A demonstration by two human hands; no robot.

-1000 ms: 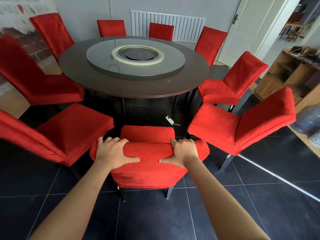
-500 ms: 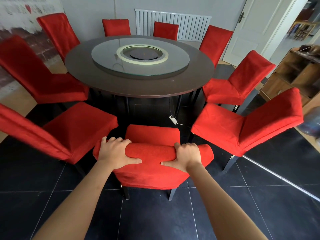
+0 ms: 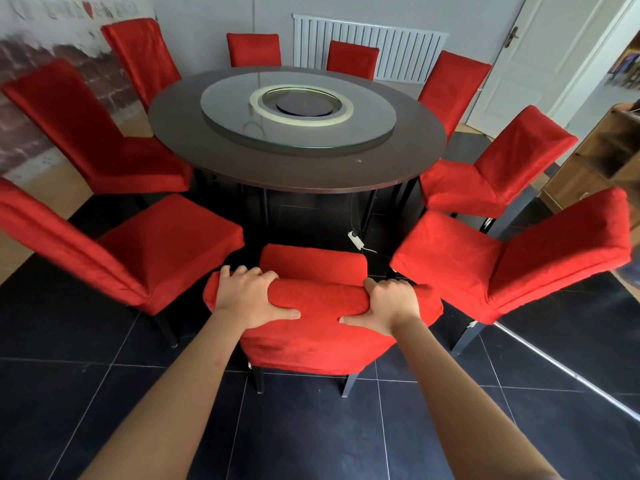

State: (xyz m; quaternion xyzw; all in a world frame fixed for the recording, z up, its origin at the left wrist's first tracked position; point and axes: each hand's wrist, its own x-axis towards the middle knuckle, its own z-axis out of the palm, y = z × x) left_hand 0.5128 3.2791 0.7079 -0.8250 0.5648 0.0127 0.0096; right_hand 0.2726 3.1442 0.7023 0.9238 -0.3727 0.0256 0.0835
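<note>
Both hands, left hand (image 3: 247, 299) and right hand (image 3: 389, 303), clamp the chair (image 3: 311, 327) along its padded top rail, the best hold; it looks fairly heavy, stiff-framed, with a soft, non-slippery cover.

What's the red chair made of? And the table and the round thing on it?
Chair: soft red cloth cover, fuzzy and matte, maybe velvet or suede; it creases where gripped. Table: dark brown, smooth, faintly shiny, probably varnished wood or laminate. Round disc: glass, see-through, reflective, with a greenish edge.
</note>
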